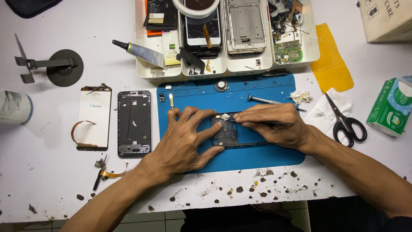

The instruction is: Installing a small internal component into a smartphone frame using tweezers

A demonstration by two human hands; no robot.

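Note:
A dark phone frame [226, 134] lies on a blue work mat [257, 154] in the middle of the table. My left hand [185, 141] presses down on the frame's left side with its fingers spread. My right hand [274, 123] rests over the frame's right part and pinches a thin dark tool [281, 123] whose tip meets a small white wad [225, 116] at the frame's top edge.
A white screen panel [94, 117] and a black phone chassis [134, 123] lie left of the mat. A screwdriver [262, 100], scissors [346, 123], a green tissue box [391, 107], a glue tube [140, 51] and white part trays [227, 64] surround it.

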